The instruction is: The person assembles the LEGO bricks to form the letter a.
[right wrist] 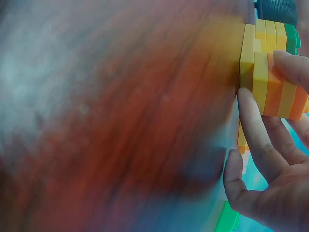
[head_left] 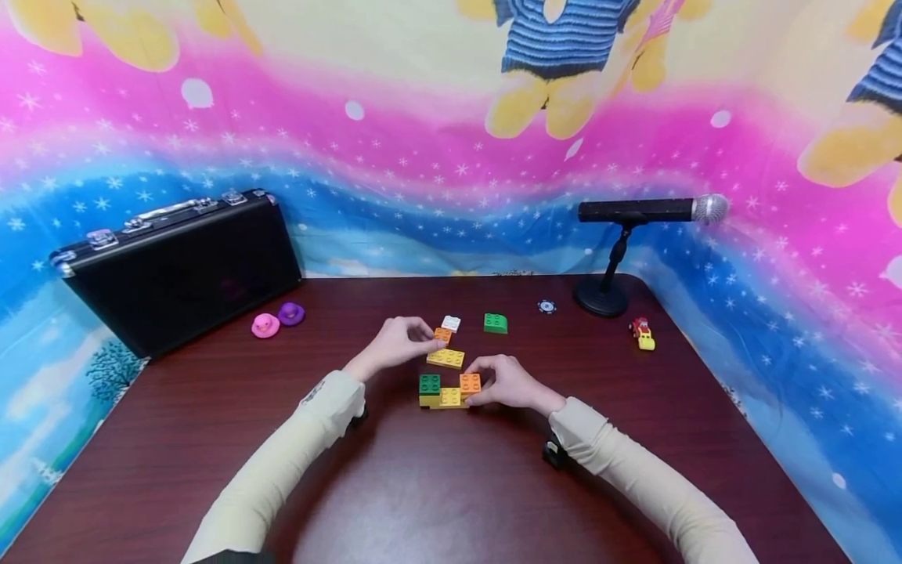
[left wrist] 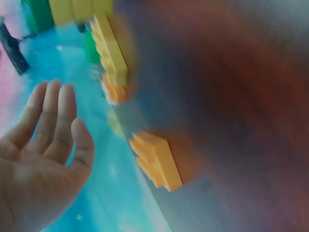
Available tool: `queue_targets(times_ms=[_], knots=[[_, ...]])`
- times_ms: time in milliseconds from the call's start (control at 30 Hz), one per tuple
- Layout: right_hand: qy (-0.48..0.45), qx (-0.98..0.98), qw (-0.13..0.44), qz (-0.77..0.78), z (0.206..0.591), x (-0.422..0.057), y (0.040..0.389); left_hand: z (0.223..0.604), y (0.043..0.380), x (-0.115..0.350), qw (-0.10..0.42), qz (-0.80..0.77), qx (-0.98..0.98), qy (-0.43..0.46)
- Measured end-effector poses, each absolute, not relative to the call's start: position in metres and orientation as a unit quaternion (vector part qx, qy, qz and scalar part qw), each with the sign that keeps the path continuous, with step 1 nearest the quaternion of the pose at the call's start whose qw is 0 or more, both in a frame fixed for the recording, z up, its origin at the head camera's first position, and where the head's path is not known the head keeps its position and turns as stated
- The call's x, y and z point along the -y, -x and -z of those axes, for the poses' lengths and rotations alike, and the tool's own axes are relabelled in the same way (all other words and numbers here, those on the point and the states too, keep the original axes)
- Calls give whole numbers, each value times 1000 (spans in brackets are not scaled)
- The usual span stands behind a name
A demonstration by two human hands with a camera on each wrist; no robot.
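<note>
My right hand [head_left: 510,384] grips the right end of a toy building block structure [head_left: 450,397]. That structure has a dark green block on its left, yellow in the middle and an orange block on the right. In the right wrist view, the fingers [right wrist: 248,104] lie against its stacked yellow and orange layers. My left hand [head_left: 396,345] reaches toward a small orange block [head_left: 441,334]. The left wrist view shows its fingers [left wrist: 50,104] straight, apart from another orange block [left wrist: 157,159] on the table, which the head view hides. Nearby lies a yellow block [head_left: 445,358].
A white block [head_left: 451,323] and a green block [head_left: 496,323] lie farther back. Pink [head_left: 265,326] and purple [head_left: 290,314] ducks sit near a black case [head_left: 183,274]. At right are a poker chip [head_left: 546,306], a microphone stand [head_left: 601,296] and a toy car [head_left: 642,334].
</note>
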State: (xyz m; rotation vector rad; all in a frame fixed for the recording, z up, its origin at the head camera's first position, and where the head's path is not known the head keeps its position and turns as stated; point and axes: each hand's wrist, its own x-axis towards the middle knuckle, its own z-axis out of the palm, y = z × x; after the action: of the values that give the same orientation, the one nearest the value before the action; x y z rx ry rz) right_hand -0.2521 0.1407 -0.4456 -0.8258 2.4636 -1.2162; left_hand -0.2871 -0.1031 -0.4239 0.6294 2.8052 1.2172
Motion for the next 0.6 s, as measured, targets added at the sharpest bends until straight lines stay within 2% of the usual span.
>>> queue_targets(times_ms=[133,400,600], knots=[[289,-853,131,415,446,-140,252,428,310,100,-6,-371,-916,-151],[289,-856,124,410,444,-140,253,438,335,81,29,-309,-946,-94],[283,-852,130,421,445,-143,252,442,343,71,36,-283,-956,-69]])
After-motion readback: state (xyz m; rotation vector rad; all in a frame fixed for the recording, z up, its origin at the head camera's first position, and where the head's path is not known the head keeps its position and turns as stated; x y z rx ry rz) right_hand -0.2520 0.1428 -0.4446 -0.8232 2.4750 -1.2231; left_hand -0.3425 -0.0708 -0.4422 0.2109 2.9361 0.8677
